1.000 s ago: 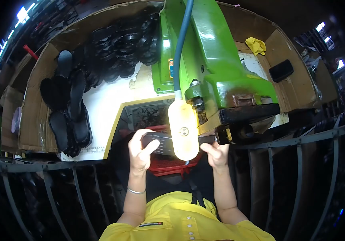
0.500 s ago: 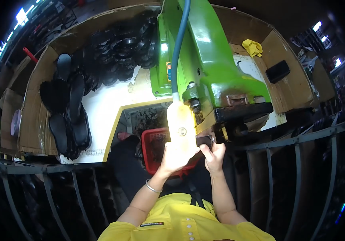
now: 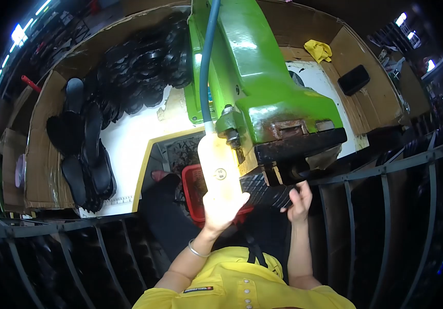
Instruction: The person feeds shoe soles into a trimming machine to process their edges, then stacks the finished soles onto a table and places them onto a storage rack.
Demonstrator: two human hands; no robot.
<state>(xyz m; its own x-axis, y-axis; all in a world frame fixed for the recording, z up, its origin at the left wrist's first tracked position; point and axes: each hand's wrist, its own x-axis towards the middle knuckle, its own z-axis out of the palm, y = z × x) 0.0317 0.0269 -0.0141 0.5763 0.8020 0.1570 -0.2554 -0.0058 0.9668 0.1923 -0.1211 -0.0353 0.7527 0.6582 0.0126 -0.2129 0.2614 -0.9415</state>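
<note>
A black ridged shoe sole (image 3: 269, 191) is under the head of the green machine (image 3: 283, 98), its ridged face partly showing. My left hand (image 3: 220, 210) is at its left end, thumb on the near side; glare and the lamp hide the other fingers. At the right end, my right hand (image 3: 299, 203) has its fingers curled at the sole's edge. A bright lamp (image 3: 218, 159) on a blue-grey flexible neck hangs just above my left hand and covers part of the sole.
A red basket (image 3: 192, 206) sits below the machine. Black soles (image 3: 90, 149) are heaped on the white table (image 3: 129, 149) at left, inside cardboard walls. A black box-like object (image 3: 354, 80) and yellow cloth (image 3: 318, 51) lie at right. Metal racks (image 3: 353, 226) flank me.
My right hand has moved right, away from my left hand. More of the sole's ridged face now shows between them. The view has shifted slightly.
</note>
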